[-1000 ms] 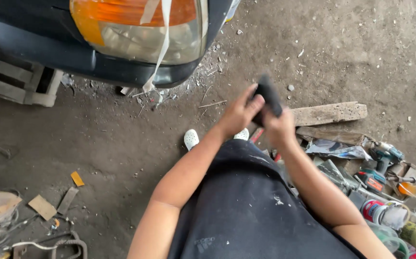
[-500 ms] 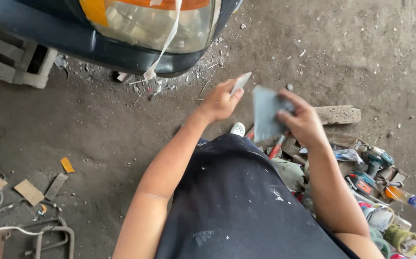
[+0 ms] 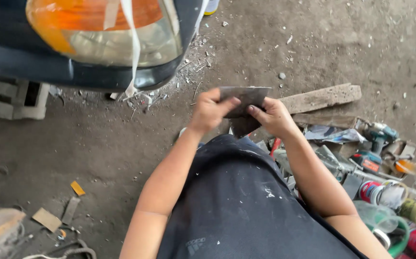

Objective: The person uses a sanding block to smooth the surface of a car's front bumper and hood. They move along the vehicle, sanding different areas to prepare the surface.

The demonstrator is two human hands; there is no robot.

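Dusty grey concrete floor [image 3: 121, 144] of a workshop, seen from above over a dark paint-flecked shirt [image 3: 236, 201]. Dark blue car front with an orange and clear headlamp [image 3: 102, 33] at upper left, crossed by strips of white tape. Held at chest height between both hands: 2 flat grey sheets of abrasive paper [image 3: 243, 108], long axis running left to right, upper sheet overlapping the lower. Left hand [image 3: 210, 111] pinching the left edge, thumb on top. Right hand [image 3: 275, 117] gripping the right edge, fingers [image 3: 253, 110] pressed on the face. Both hands equally near. Weathered wooden plank [image 3: 320, 98] beyond; cordless drill [image 3: 378, 136] and tape rolls [image 3: 385, 194] cluttered at right.
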